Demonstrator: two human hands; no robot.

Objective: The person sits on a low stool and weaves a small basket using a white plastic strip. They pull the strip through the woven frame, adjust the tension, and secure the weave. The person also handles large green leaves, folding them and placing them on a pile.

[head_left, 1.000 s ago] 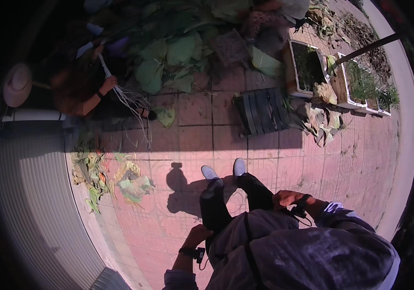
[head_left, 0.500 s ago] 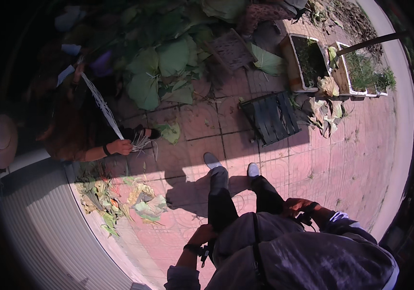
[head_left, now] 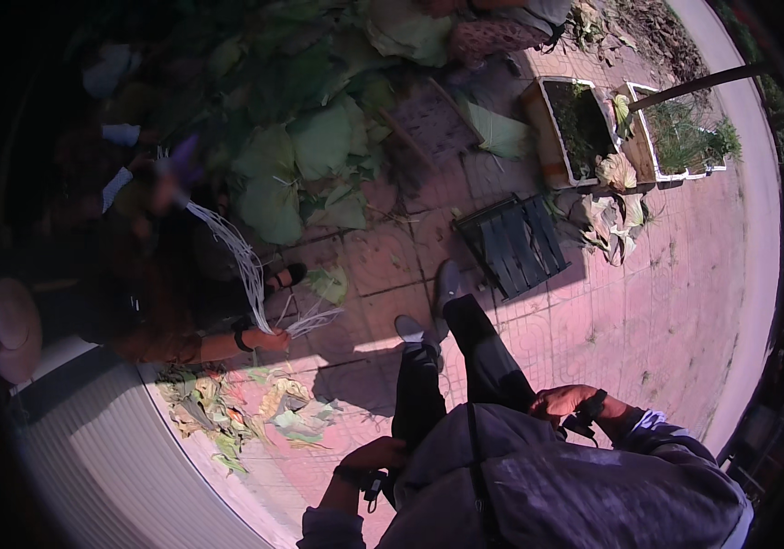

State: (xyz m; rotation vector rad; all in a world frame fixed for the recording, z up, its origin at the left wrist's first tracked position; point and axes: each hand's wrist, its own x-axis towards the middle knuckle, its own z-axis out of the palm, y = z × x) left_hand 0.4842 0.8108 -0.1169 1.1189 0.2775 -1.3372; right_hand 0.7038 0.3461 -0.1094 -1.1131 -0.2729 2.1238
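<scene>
My left hand (head_left: 380, 454) is curled at the side of my dark jacket (head_left: 556, 494) by my left thigh; I cannot make out what its fingers hold. My right hand (head_left: 564, 403) has its fingers bent at the jacket's edge by my right thigh, and what they hold is hidden. My grey shoes (head_left: 412, 328) are on pink paving below, one forward of the other. At the left a co-worker's hand (head_left: 269, 337) grips a bundle of long pale strands (head_left: 227, 240). Ahead stands a small dark slatted stool (head_left: 513, 245).
Large green leaves (head_left: 319, 137) heap at the back, near another person (head_left: 492, 32). Planter boxes (head_left: 575, 128) and a post (head_left: 712, 80) are at the right. Scattered leaves (head_left: 213, 412) lie beside a corrugated metal shutter (head_left: 117, 439). A pale hat (head_left: 15, 329) is at the left.
My right foot has stepped forward toward the stool and the view has shifted. The co-worker's lower hand has moved down along the strands, toward me. My hands stay by my thighs.
</scene>
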